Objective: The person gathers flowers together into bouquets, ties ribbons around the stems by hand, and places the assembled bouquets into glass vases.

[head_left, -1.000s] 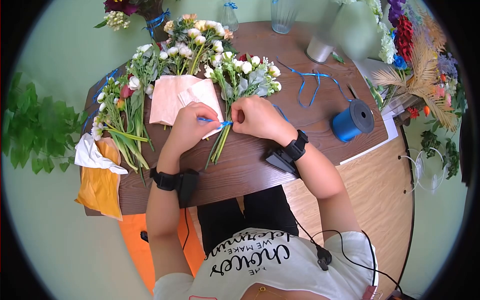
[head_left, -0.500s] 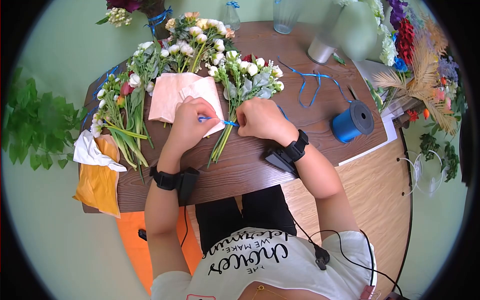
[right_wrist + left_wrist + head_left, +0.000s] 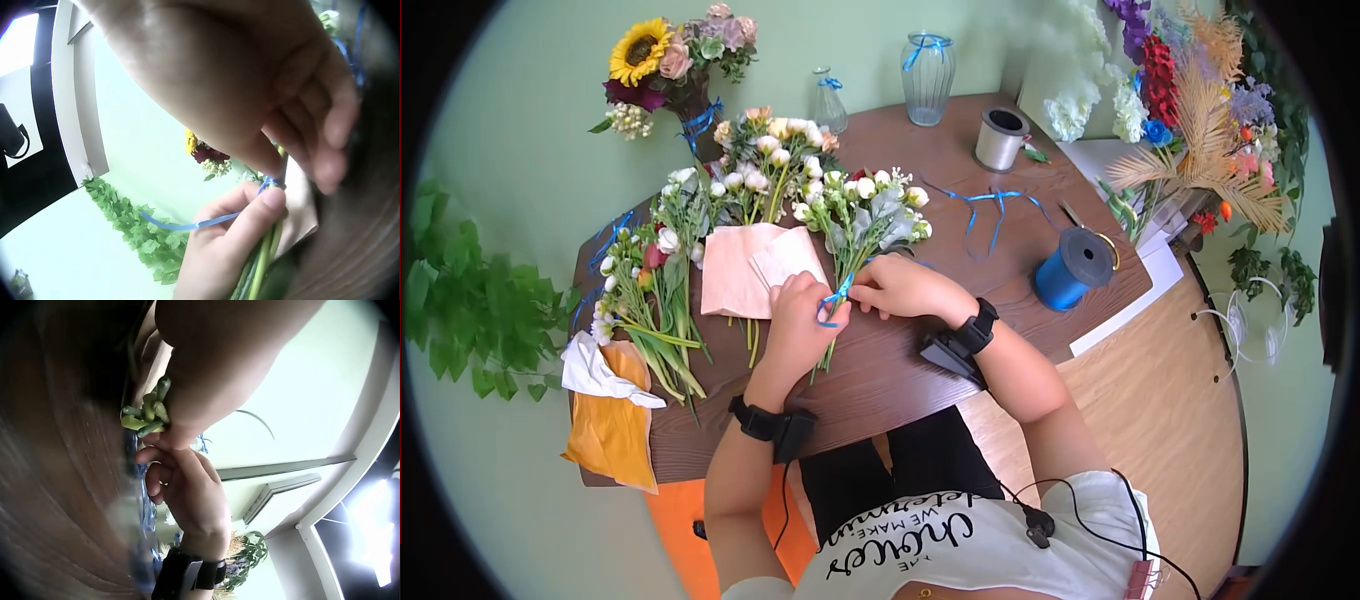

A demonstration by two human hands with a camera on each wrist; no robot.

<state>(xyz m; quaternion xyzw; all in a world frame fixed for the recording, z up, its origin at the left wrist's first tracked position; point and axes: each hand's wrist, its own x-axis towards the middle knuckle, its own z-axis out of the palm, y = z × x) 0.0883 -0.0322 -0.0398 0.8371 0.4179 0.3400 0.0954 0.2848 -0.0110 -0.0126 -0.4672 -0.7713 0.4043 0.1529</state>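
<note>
A small bouquet of white blooms and grey-green leaves [image 3: 878,225] lies near the middle of the table, stems toward the person. Blue ribbon [image 3: 838,291] is tied round its stems, and a loose blue end [image 3: 215,221] trails past the left hand in the right wrist view. With thumb and fingers, the left hand [image 3: 798,318] grips the stems [image 3: 266,253] right at the ribbon. Close on the other side, the right hand [image 3: 912,290] has loosely bent fingers, its thumb tip at the tied spot. Cut stem ends [image 3: 149,417] poke out beside the left hand in the left wrist view.
Pink wrapping paper [image 3: 735,270] lies left of the bouquet, with more flower bunches [image 3: 662,265] behind and beside it. A blue ribbon spool [image 3: 1065,275], scissors [image 3: 1072,214] and a silver spool [image 3: 1000,145] stand or lie to the right. Glass vases [image 3: 928,85] are at the back.
The left hand has moved from pulling ribbon out to the left onto the stems at the tie. The right hand's fingers have loosened. The head view has tilted upward.
</note>
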